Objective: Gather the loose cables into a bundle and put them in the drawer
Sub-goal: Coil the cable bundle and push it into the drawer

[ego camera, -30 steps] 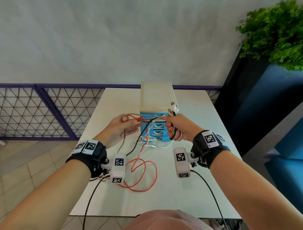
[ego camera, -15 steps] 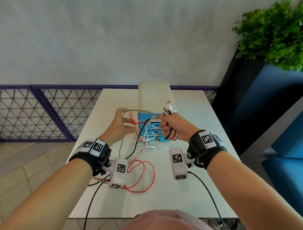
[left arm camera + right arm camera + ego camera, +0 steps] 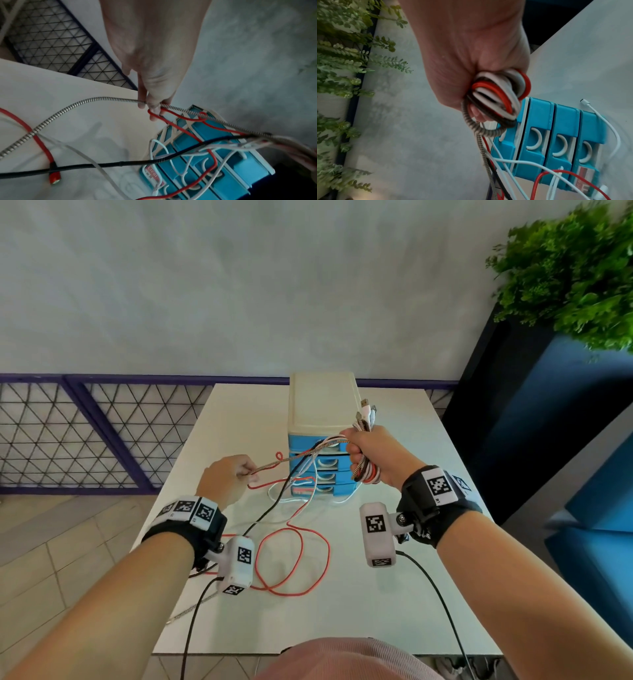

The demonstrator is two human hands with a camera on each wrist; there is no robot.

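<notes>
My right hand (image 3: 371,455) grips a bundle of looped cables (image 3: 365,472) (image 3: 498,97) in front of the blue drawer unit (image 3: 320,474), their plug ends sticking up above the fist. From the bundle a braided metal cable (image 3: 298,455) (image 3: 106,99) runs left to my left hand (image 3: 227,477), which pinches it together with a red cable (image 3: 173,114). More of the red cable (image 3: 298,559) lies in loops on the white table (image 3: 411,594). Black and white cables (image 3: 291,491) hang from the bundle to the table. All drawers (image 3: 559,136) look closed.
The cream-topped drawer unit (image 3: 322,402) stands at the table's far middle. A purple mesh railing (image 3: 85,436) lies to the left, a dark blue planter with a green plant (image 3: 565,275) to the right. Camera leads trail from both wrists over the near edge.
My left hand has moved left and nearer, drawing the braided cable out taut. My right hand has risen slightly with the bundle.
</notes>
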